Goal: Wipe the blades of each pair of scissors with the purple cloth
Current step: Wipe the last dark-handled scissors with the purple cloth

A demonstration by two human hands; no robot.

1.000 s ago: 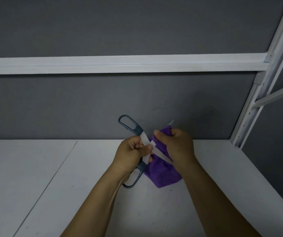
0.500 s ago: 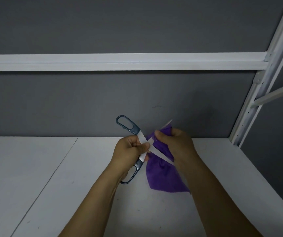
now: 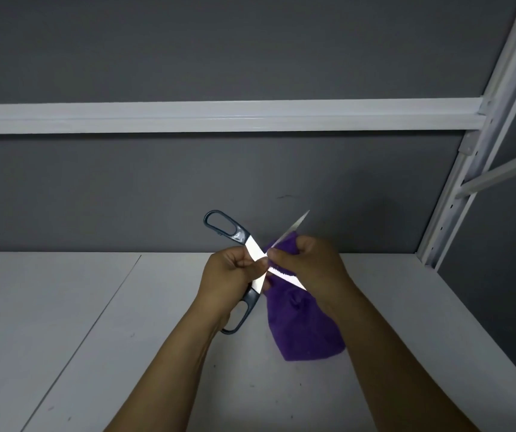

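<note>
Two hands meet just below the centre of the frame, above a white table (image 3: 63, 338). The left hand (image 3: 228, 275) curls round a pair of scissors (image 3: 255, 249) at the pivot, with thumb and fingers clamped on the metal. The scissors stand spread wide in an X. One dark handle loop points to the upper left, the other hangs down below the left hand. The right hand (image 3: 309, 263) has its fingers closed on a purple cloth (image 3: 303, 332), bunched against the blade that points to the upper right, whose tip shows beyond the cloth. The other blade runs to the lower right under this hand. The rest of the cloth hangs down towards the table. Behind are a grey wall (image 3: 188, 182), a white rail (image 3: 219, 116) and, at the right edge, a white upright (image 3: 456, 198).
</note>
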